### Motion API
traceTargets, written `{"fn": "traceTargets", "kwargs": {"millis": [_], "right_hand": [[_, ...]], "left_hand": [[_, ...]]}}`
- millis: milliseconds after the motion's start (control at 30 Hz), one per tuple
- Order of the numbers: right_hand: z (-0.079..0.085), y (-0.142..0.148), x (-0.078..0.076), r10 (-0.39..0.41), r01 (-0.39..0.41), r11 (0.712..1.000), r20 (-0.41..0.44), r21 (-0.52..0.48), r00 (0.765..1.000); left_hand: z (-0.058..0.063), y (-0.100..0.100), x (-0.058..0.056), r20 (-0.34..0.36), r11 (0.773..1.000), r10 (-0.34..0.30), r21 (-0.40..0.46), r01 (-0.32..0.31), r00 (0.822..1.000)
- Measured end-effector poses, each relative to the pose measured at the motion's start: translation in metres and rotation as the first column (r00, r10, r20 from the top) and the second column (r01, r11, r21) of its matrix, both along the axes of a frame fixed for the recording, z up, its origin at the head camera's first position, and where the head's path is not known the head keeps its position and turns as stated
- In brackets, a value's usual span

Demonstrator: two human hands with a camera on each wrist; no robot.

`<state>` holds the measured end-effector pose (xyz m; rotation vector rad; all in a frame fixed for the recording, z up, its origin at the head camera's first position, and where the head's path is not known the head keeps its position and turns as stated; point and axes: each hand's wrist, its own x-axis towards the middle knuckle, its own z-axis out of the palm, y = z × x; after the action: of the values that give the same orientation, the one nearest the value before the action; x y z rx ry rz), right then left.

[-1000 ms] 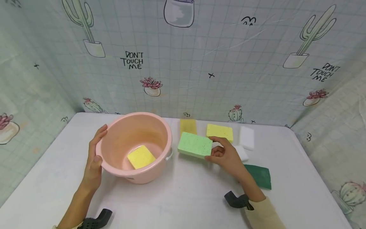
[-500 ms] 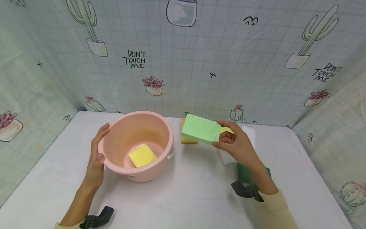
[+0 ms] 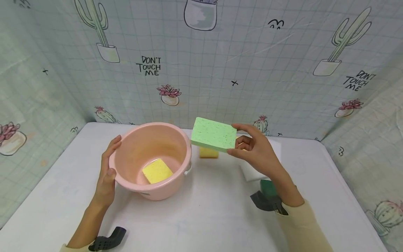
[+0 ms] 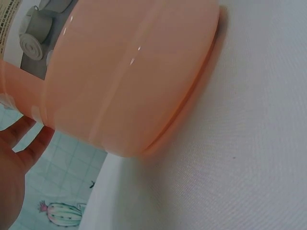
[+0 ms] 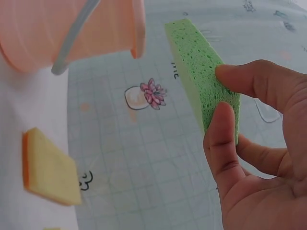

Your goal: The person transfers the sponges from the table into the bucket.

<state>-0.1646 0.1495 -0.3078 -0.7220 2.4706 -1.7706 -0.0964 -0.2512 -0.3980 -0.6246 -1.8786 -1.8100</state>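
Note:
A light green speckled sponge (image 3: 214, 134) is pinched at its right end by my right hand (image 3: 256, 148), thumb at the near edge and fingers at the far edge. It is raised above the table, just right of a pink bucket (image 3: 163, 192). The right wrist view shows the sponge (image 5: 199, 67) apart from the bucket (image 5: 105, 33). My left hand (image 3: 107, 178) holds the bucket's left side near the rim. Two of its fingers (image 4: 36, 146) touch the outer wall in the left wrist view. A yellow sponge (image 3: 156, 171) lies in the bucket.
Behind the raised sponge, a yellow sponge (image 3: 208, 152) lies on the white table (image 3: 201, 224). White pieces (image 3: 252, 172) and a dark green pad (image 3: 268, 189) are partly hidden by my right arm. A patterned curtain (image 3: 201, 70) stands along the back.
My right hand has lifted the green sponge higher, first drifting right, then back left towards the bucket. The left hand stays on the bucket.

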Motion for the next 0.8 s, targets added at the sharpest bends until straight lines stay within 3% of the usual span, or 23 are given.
{"fn": "traceTargets", "kwargs": {"millis": [367, 800], "right_hand": [[0.013, -0.035, -0.001, 0.081, -0.081, 0.997, -0.004, 0.002, 0.997], [0.017, -0.074, -0.002, 0.162, -0.162, 0.987, -0.005, 0.015, 0.987]], "left_hand": [[-0.001, 0.000, 0.000, 0.013, 1.000, 0.008, 0.008, -0.009, 1.000], [-0.001, 0.000, 0.001, 0.012, 1.000, 0.019, -0.004, -0.019, 1.000]]}}
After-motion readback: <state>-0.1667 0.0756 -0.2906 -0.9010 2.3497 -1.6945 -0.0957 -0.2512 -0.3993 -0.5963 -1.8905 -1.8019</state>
